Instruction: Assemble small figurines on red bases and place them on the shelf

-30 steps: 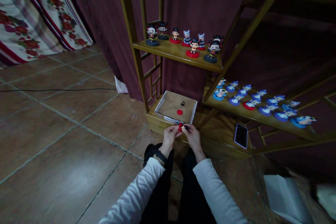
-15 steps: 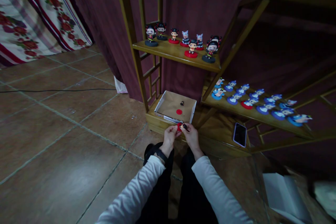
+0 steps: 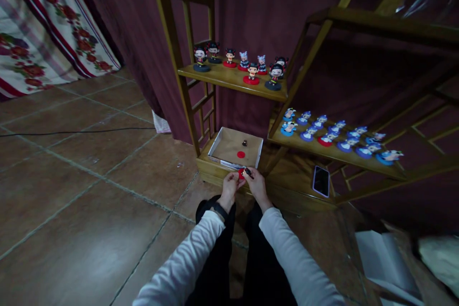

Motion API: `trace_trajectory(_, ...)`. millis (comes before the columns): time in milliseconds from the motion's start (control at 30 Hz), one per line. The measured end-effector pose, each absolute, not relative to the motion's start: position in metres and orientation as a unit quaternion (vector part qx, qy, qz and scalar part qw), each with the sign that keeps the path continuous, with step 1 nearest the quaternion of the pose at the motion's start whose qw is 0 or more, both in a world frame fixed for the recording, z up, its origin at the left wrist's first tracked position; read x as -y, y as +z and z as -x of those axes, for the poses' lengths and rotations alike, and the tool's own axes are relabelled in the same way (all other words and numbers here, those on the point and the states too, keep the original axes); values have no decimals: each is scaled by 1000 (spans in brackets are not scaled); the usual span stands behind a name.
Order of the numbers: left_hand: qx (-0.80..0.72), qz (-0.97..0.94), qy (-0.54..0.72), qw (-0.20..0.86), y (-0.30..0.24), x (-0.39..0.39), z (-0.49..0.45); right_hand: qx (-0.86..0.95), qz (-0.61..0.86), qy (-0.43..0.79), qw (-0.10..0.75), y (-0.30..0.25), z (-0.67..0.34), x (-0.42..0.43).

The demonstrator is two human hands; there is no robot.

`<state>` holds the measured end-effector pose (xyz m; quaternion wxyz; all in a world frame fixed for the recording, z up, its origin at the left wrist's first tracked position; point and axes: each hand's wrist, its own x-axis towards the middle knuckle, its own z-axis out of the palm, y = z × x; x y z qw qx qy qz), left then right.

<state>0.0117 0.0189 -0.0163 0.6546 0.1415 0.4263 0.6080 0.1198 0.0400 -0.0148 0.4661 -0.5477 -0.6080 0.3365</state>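
Observation:
My left hand (image 3: 230,187) pinches the red round base (image 3: 241,173) of a small toy figure. The fingers of my right hand (image 3: 257,185) are closed on the dark-haired figure (image 3: 247,172) itself, at the base's right side. Fingers partly cover both, so I cannot tell whether figure and base are joined. Just beyond my hands stands a shallow open cardboard box (image 3: 218,152). Inside it lie a loose red disc (image 3: 241,154) and a small dark figure piece (image 3: 244,143).
Several figures on red and dark bases stand on the upper shelf (image 3: 229,77). More blue and purple figures line the right shelf (image 3: 358,155). A phone (image 3: 321,181) lies on the low ledge. A white open box (image 3: 385,260) sits on the floor at right.
The view has shifted slightly, so the shelves sit farther left. My right hand's grip on the figure has changed a little, and the figure is turned somewhat against the red base.

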Motion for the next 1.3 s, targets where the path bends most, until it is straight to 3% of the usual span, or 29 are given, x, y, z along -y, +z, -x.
trace_trajectory(467, -443, -103, 605, 653, -20, -23, -7, 555, 526, 405, 501, -23, -119, -37)
trace_trajectory(667, -414, -109, 542, 723, -20, -21, -4, 482, 476, 524, 517, -26, -114, -32)
trace_trajectory(1000, -442, -204, 473, 735, -7, -13, 5, 387, 422, 659, 488, -13, -128, -15)
trace_trajectory(1300, -457, -198, 470, 729, -13, -16, 2, 332, 443, 666, 500, -13, -132, -10)
